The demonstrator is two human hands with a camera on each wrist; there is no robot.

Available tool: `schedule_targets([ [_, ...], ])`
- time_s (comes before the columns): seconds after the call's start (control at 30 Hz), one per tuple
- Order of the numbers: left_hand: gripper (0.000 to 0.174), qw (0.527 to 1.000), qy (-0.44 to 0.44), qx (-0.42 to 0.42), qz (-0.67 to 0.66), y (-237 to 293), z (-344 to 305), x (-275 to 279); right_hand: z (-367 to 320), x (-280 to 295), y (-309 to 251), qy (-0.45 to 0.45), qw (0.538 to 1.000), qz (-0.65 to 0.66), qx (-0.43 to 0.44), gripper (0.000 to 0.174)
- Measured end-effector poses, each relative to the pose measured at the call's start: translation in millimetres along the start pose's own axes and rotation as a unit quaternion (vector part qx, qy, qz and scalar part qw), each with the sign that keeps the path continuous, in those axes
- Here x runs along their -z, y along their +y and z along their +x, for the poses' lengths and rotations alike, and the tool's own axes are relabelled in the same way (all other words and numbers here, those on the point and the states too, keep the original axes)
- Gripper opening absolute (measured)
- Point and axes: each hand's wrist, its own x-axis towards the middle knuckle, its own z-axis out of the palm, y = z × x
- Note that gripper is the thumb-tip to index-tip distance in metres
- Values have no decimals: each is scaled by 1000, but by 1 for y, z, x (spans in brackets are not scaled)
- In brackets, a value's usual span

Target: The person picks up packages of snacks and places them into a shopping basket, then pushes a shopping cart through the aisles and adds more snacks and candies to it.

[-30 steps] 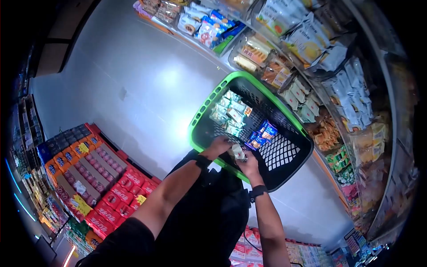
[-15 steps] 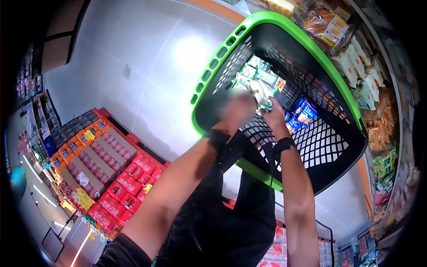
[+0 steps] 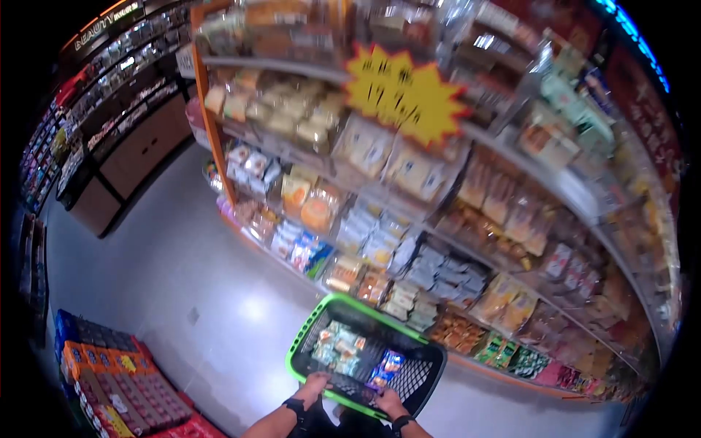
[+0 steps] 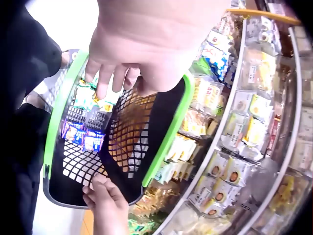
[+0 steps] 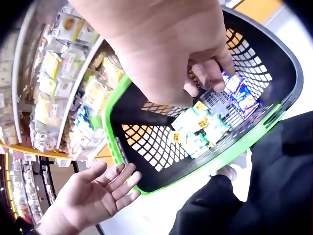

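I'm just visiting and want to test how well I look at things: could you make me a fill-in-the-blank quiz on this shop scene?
1. The black mesh basket has a rim coloured ____.
2. The star-shaped sign above the shelves is coloured ____.
3. In the right wrist view the left hand shows a bare palm with straight fingers and holds ____.
4. The blue packets lie ____ the basket.

Missing words: green; yellow; nothing; inside.
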Motion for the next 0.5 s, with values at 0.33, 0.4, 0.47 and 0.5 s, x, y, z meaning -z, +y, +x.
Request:
schedule_targets([
  [0.33, 25, 966, -65, -249, 21, 190, -86, -52, -29, 158, -80, 101, 960, -72, 250, 31],
  [0.4, 23, 943, -72, -326, -5, 228, -87, -66, -43, 203, -116, 249, 925, -72, 277, 31],
  [0.47, 23, 919, -112, -377, 28, 267, -93, -73, -59, 257, -153, 294, 903, -76, 303, 30],
  [0.5, 24, 912, -119, -391, 27, 285, -113, -76, -55, 285, -162, 319, 882, -91, 336, 29],
])
